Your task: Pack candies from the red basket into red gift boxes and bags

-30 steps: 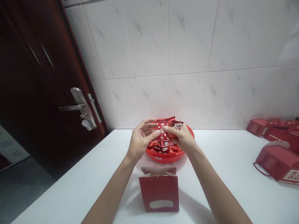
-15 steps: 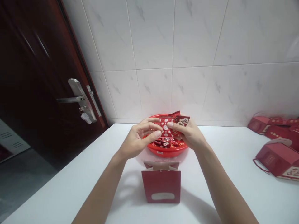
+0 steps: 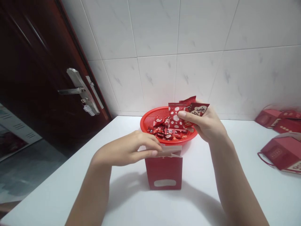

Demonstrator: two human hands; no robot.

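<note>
Several red candy packets (image 3: 176, 117) are fanned out in my right hand (image 3: 207, 124), pinched under the thumb above the basket's right side. One shows white dots, another a dark red print. My left hand (image 3: 138, 147) is at the top left edge of an upright red paper box (image 3: 164, 171), its fingers apart over the opening; whether they touch the rim is unclear. The box's top flaps stand up, and a white oval marks its front. Behind it, a red plastic basket (image 3: 147, 122) holds many small red-wrapped candies (image 3: 162, 128).
Folded red gift boxes (image 3: 279, 150) with cord handles lie at the right on the white table (image 3: 127, 204). A tiled wall (image 3: 155, 81) runs along the back. On the left stands a dark wooden door (image 3: 47, 62) with a metal handle (image 3: 72, 91) and keys.
My left hand has moved away from the packets and down to the box's top. My right hand has shifted right, still holding the packets. The camera view has tilted slightly.
</note>
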